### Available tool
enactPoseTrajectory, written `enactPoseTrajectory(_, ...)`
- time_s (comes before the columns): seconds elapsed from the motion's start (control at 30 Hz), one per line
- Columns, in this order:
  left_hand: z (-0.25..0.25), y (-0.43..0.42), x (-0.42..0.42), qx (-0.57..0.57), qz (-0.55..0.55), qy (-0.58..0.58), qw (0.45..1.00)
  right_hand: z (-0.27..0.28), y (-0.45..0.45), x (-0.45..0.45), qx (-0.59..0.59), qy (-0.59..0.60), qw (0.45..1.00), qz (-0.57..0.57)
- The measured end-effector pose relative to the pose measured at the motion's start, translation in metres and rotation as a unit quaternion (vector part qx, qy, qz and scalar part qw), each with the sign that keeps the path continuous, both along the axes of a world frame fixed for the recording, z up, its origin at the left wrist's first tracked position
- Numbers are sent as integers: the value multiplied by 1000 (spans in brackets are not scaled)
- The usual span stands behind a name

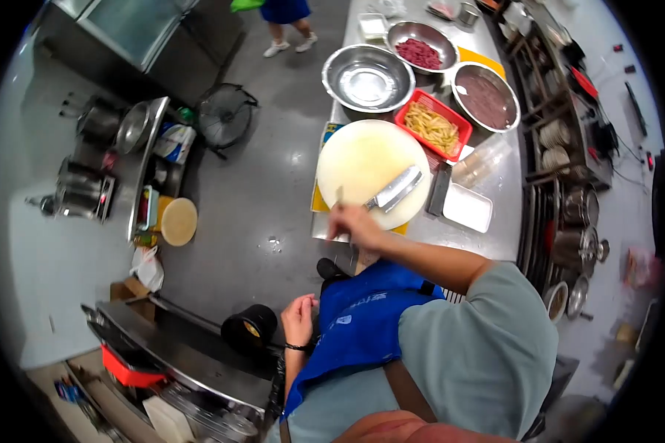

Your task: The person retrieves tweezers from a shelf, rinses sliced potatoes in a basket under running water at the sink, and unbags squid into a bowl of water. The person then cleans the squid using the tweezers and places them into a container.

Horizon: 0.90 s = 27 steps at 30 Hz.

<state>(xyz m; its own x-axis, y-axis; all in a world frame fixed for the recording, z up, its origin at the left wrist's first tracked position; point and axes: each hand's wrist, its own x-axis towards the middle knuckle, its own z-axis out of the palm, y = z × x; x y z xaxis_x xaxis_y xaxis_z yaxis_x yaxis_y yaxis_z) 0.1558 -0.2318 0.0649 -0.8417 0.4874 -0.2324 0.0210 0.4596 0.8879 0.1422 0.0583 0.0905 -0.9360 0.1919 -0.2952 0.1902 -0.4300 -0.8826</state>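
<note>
My right hand (355, 225) is at the near edge of a round white cutting board (351, 159), fingers curled. A thin, dark stick-like piece (340, 195) rises from its fingertips, too small to name. A cleaver (397, 190) lies flat on the board, its handle pointing toward my right hand. Whether the fingers touch that handle I cannot tell. My left hand (298, 323), with a dark band at the wrist, hangs beside my blue apron (358, 306). Its fingers are loosely bent and apart, holding nothing visible. Near it stands a black bin (248, 328).
Beyond the board are an empty steel bowl (368, 78), a bowl of red meat pieces (419, 54), a red basket of yellowish strips (432, 125) and a bowl of dark reddish liquid (485, 97). A white tray (468, 207) lies at right. A floor fan (225, 117) and another person's legs (288, 33) are farther off.
</note>
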Motion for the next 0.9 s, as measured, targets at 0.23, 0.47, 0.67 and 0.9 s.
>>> enactPoseTrajectory(0.23,-7,21,-132,-43,-180,28,982,-70,224,82,510,-438,652,-351)
enactPoseTrajectory(0.47,-14,88,-162,9,-201,-13,980,-163,305,92,397,-507,686,-339)
enactPoseTrajectory(0.67,-19,112,-143,-41,-197,-79,976,-146,299,86,429,-430,634,-479)
enactPoseTrajectory(0.9,-13,148,-150,-33,-206,-105,972,-49,258,109,315,-322,678,-581)
